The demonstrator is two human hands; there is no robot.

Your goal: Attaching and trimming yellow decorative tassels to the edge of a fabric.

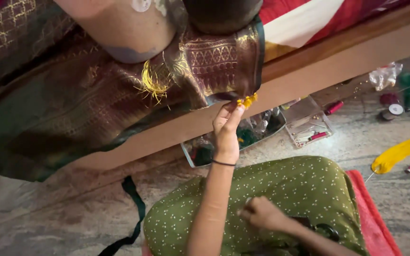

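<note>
Stone floor (pixel 48 218) lies below; the yellow tassel (pixel 247 100) is pinched in the left hand (pixel 226 128) grip and should be kept taut, while the right hand (pixel 262 213) rests loosely closed, empty.

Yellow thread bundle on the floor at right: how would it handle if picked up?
The yellow thread bundle would likely be floppy: it lies in a loose curve on the stone floor. Probably light, being only fine strands. It looks unlikely to roll, though strands may snag or splay where they are not bound.

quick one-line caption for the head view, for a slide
Left hand pinches a yellow tassel on a brocade fabric's edge; right hand rests on the lap.
</note>
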